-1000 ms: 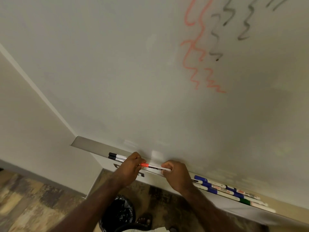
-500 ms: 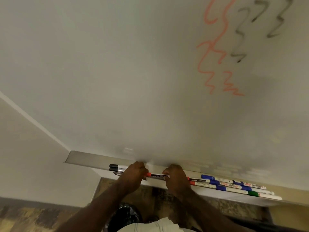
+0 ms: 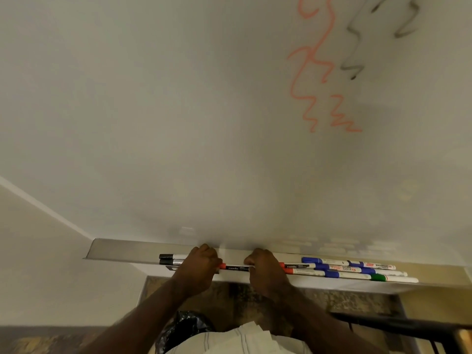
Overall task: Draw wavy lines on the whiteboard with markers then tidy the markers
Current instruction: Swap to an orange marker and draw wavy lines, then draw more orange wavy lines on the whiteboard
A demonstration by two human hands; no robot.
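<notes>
both hands (image 3: 231,268) grip one red marker (image 3: 236,267) on the tray (image 3: 122,251).

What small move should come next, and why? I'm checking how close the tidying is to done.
Probably lower the red marker fully onto the tray and let go. The left hand and right hand each grip an end of it over the tray, in line with the black markers to the left and the row of blue, red and green markers to the right.

Left hand (image 3: 198,267) and right hand (image 3: 264,268) grip red marker (image 3: 236,267) on tray (image 3: 122,250) | blue, green markers (image 3: 357,270) toward tray's right end | wavy lines (image 3: 319,72) on whiteboard (image 3: 178,111)
</notes>
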